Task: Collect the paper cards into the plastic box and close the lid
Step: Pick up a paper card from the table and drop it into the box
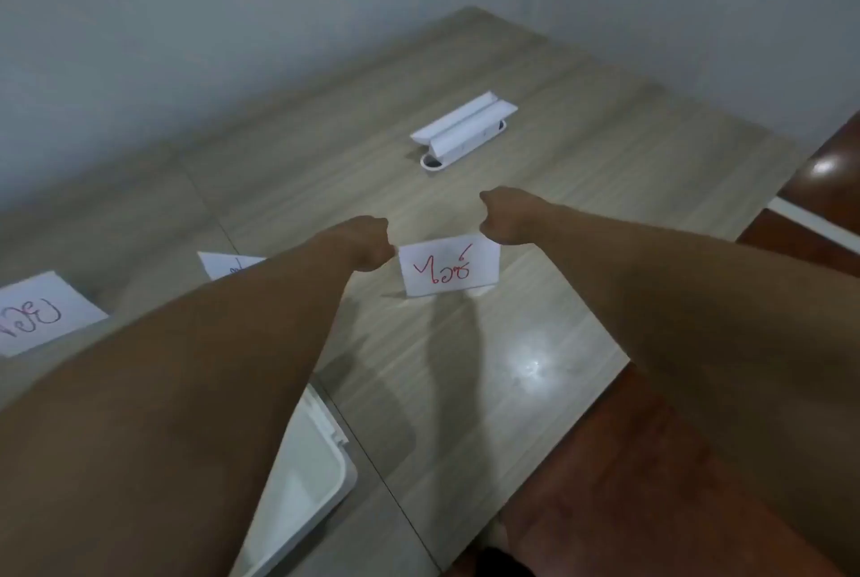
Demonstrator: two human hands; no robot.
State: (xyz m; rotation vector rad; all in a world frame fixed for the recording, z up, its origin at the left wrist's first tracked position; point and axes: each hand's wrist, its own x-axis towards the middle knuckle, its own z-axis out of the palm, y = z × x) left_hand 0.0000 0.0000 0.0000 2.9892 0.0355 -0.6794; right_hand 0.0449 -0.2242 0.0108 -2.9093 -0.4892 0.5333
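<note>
A white paper card with red writing (449,270) is held up just above the wooden table (535,381). My left hand (370,243) pinches its upper left corner and my right hand (505,218) pinches its upper right corner. Another white card (223,263) lies to the left, mostly hidden behind my left forearm. A third card with purple writing (42,313) lies at the far left edge. The white plastic box (302,478) stands open near the front, partly covered by my left arm. No lid for it can be seen.
A white folded cable cover (463,127) sits over a slot in the table further back. A grey wall runs behind the table. Brown chair surfaces (828,176) stand at the right beyond the table's edge.
</note>
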